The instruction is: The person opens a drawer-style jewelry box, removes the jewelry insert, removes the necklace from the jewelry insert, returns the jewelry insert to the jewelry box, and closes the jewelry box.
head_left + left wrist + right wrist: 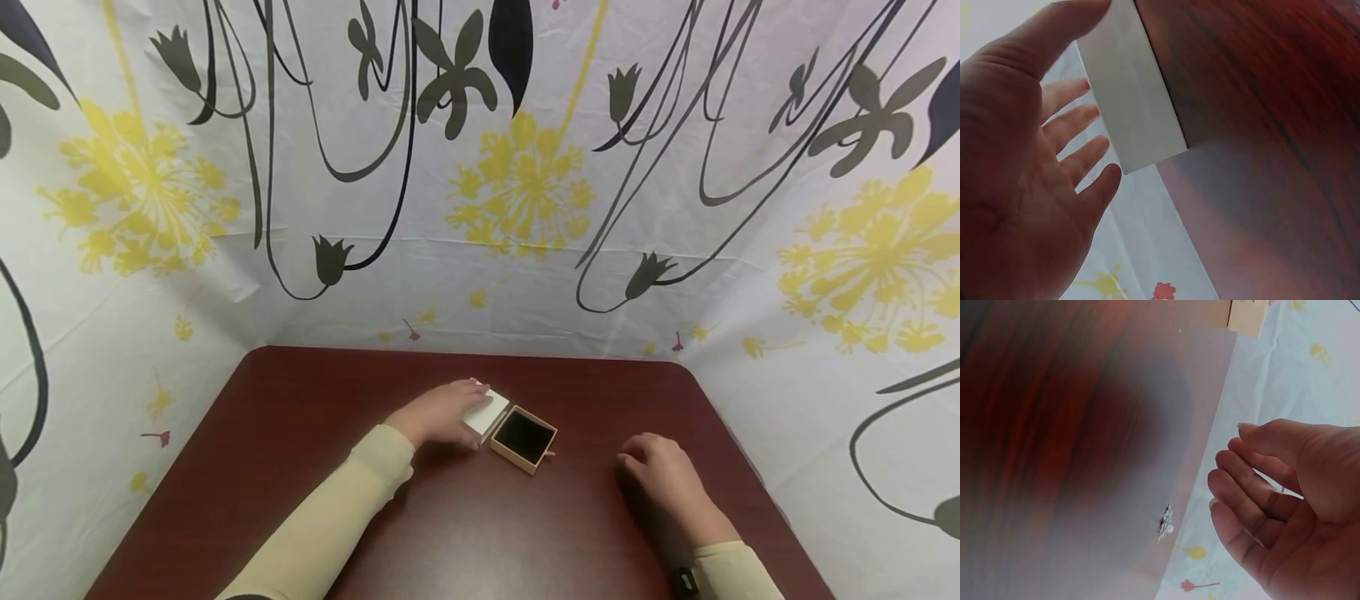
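Near the middle of the table, my left hand (pixel 444 414) grips a white box sleeve (pixel 486 414), its thumb on the near side and its fingers over the far side. The left wrist view shows the sleeve's plain pale side (pixel 1138 94) beside the left hand (pixel 1041 144). Right against the sleeve lies a tan drawer tray (pixel 523 439) with a black inside and a small pull tab. My right hand (pixel 666 475) rests farther right, fingers loosely curled around nothing. In the right wrist view, a small silvery ornament (pixel 1165 523) with a pearl-like bead lies near the right hand (pixel 1291 506).
The dark red-brown table (pixel 480 533) has rounded far corners. A white cloth (pixel 420 192) printed with yellow and dark flowers hangs close around its back and sides. A dark band (pixel 684 581) circles the right wrist.
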{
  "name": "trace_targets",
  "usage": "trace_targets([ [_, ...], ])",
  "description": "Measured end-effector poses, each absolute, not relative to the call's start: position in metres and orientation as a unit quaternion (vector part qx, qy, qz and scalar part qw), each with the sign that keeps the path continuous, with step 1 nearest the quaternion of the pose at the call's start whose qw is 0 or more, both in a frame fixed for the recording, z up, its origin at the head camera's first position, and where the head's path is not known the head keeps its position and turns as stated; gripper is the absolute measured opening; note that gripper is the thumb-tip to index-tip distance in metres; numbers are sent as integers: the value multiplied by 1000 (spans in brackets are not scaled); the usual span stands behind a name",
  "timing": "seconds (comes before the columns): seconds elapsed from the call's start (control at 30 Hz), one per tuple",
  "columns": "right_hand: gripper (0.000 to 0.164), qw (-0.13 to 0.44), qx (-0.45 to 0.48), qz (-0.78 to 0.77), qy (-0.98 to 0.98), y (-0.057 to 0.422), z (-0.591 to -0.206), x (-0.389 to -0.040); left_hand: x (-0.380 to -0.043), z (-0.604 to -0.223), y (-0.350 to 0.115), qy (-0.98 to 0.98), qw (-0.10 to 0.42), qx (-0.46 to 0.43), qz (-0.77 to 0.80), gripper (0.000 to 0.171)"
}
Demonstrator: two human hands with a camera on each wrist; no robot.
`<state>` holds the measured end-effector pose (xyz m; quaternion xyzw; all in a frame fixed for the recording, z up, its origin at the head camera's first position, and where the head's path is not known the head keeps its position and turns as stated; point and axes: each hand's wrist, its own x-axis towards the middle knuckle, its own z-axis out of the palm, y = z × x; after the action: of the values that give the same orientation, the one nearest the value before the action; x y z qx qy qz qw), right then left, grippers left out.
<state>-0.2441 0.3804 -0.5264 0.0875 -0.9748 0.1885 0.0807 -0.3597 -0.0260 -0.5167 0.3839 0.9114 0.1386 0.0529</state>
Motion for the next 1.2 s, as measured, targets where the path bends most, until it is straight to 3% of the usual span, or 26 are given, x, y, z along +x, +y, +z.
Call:
trace_targets([
  [0.27, 7, 105, 108, 183, -972, 370, -527, -249, -360, -516, -25, 915, 32, 385, 119, 79],
  [1.2, 12, 95, 175, 194, -961, 290, -537, -266, -360, -516, -18, 924, 33, 367, 102, 73],
])
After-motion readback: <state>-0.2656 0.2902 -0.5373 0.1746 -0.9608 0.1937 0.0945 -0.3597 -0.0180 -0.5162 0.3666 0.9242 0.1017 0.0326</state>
